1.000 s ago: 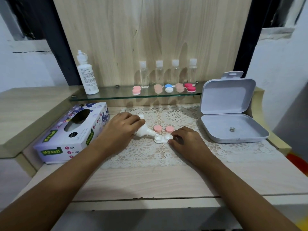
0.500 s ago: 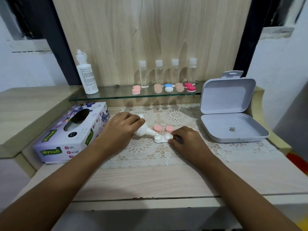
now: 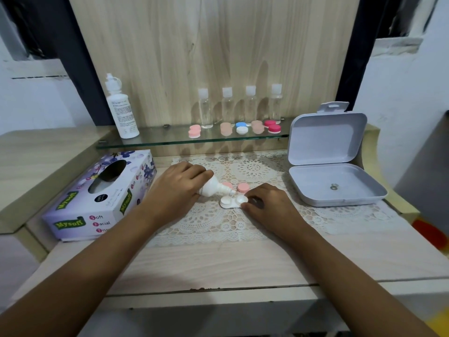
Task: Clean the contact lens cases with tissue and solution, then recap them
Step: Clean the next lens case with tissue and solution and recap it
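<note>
**Solution goes into the open lens case**

The left hand [image 3: 177, 188] is wrapped around a small white bottle [image 3: 213, 188], tipped nearly flat with its nozzle over the left well of the lens case [image 3: 232, 201]. The case lies on the lace mat [image 3: 218, 222] at the middle of the counter [image 3: 218, 263]. The right hand [image 3: 267, 205] has its curled fingertips pinching the case's right end and pins it down.

To my eye the step wants a gentle squeeze. The nozzle should stay just above the well rather than in it, with a few drops per side. The right hand's grip matters, since the light case would skid on lace.

Both wells stand uncapped; I cannot tell whether liquid is in them yet. The two pink caps [image 3: 243, 187] sit just behind the case, off it.

The tissue box [image 3: 102, 198] lies near the left hand, something pale showing through its oval opening. The hinged white box [image 3: 335, 188] on the right is open and holds only a small metal piece [image 3: 334, 187].

On the glass shelf [image 3: 170, 139] stand a tall white bottle [image 3: 121, 110], capped, and four clear bottles [image 3: 205, 108], also capped, their fill unclear. Several closed cases [image 3: 274, 128] sit in front of them.
</note>
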A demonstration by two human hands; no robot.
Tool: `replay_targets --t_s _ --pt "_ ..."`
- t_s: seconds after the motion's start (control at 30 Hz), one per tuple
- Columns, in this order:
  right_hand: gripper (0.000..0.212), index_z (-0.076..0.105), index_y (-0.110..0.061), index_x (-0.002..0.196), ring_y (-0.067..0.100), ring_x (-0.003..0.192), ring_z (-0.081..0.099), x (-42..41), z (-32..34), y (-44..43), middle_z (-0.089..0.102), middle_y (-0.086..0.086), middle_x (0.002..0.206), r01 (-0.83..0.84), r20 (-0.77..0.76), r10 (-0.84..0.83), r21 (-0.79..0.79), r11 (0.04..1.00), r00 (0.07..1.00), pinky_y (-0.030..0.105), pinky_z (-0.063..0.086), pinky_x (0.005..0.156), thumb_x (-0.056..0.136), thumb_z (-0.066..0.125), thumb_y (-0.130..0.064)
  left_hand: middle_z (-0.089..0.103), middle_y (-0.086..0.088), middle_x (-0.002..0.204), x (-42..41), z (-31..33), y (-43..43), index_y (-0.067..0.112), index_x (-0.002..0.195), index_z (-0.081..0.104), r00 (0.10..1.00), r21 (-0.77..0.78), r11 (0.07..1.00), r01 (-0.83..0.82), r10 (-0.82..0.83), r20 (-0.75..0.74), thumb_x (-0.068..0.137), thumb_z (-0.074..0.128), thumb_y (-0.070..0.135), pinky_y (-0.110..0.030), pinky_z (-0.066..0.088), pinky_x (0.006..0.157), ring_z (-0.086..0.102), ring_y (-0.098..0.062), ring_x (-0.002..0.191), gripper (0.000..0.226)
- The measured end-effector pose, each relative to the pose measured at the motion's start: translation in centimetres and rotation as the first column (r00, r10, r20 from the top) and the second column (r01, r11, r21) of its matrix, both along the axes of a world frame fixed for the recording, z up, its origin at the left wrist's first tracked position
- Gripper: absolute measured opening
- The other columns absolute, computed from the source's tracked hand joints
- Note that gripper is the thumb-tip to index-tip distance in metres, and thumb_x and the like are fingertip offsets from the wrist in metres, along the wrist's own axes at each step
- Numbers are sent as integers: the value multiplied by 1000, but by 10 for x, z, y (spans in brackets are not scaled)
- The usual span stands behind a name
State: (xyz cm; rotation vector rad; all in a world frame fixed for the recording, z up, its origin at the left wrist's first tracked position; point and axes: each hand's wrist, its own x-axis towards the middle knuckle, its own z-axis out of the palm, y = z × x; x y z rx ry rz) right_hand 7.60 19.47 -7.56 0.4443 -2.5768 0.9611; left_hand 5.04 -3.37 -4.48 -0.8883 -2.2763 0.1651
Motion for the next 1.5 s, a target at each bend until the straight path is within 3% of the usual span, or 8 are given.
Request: replay_targets --t_s 0.77,1.5 --pt "25 69 -15 104 18 95 54 -3 0 1 61 6 102 4 38 -4 9 1000 999 27 41 80 81 65 -24 69 -12 97 -5 -2 16 6 106 66 995 -23 996 87 -88 -54 65 78 5 -39 51 72 63 -31 82 42" --pt "26 68 -16 106 18 97 53 -4 0 1 60 5 104 -6 51 5 25 1000 999 27 41 81 83 65 -26 68 -12 97 -3 -1 20 6 106 65 998 -41 997 57 -58 -19 63 79 9 -39 50 70 61 -31 81 44"
